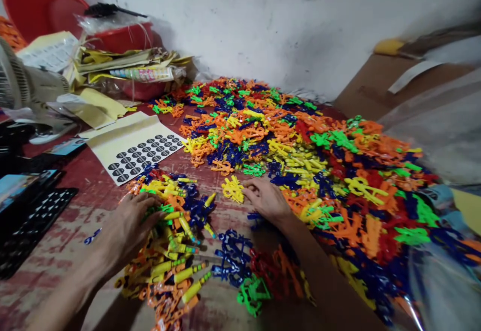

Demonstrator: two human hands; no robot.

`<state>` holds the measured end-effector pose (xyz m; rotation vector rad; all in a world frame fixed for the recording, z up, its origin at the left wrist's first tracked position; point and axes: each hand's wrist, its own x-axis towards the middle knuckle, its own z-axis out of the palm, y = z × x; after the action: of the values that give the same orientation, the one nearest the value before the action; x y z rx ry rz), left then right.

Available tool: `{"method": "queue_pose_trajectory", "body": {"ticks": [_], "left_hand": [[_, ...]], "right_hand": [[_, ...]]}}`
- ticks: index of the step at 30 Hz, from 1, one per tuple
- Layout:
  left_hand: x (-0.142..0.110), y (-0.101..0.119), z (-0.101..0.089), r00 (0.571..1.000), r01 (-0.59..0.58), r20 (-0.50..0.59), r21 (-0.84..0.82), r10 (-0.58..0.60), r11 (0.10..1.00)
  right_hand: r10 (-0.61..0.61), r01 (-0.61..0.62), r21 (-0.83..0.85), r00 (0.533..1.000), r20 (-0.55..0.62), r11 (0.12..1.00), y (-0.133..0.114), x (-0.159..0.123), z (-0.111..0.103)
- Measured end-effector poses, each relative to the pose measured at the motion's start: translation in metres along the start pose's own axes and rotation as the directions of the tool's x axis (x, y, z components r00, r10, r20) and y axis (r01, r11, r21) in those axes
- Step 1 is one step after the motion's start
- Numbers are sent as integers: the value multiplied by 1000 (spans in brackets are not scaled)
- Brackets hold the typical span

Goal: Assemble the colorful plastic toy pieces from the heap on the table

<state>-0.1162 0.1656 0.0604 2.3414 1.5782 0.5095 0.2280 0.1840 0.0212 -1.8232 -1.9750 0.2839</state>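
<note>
Head view: nearest lies a loose cluster of blue, red and green plastic toy frames on the worn red worktop. Left hand rests flat, fingers spread, on a small pile of yellow and orange plastic toy pieces. Right hand lies palm down, gripping nothing, fingertips touching a yellow plastic frame (just beside the big heap). Beyond spreads the large multicoloured heap of plastic toy parts; farther left, a sheet of black oval stickers and a red plastic basin.
</note>
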Motion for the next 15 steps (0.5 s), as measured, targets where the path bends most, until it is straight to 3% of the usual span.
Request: {"method": "queue_pose_trajectory", "body": {"ticks": [3, 6, 9, 10, 12, 15], "left_hand": [[1, 8, 1, 998, 25, -65, 154, -15, 988], [3, 37, 1, 969, 53, -248, 260, 14, 964], [7, 76, 10, 932, -62, -349, 117, 99, 991], [9, 87, 16, 940, -109, -323, 23, 110, 994], [16, 103, 29, 985, -127, -142, -174, 103, 977], [24, 110, 46, 985, 59, 168, -487, 27, 872]], "right_hand": [[1, 0, -28, 1000, 12, 1000, -2, 0, 16], [-8, 7, -34, 1000, -26, 999, -5, -8, 16], [-205, 208, 27, 975, -87, 978, -19, -23, -2], [-291, 299, 79, 951, -99, 951, -26, -29, -9], [-407, 423, 210, 906, -115, 881, -36, -40, -20], [-374, 376, 356, 924, -79, 855, -33, -44, -27]]}}
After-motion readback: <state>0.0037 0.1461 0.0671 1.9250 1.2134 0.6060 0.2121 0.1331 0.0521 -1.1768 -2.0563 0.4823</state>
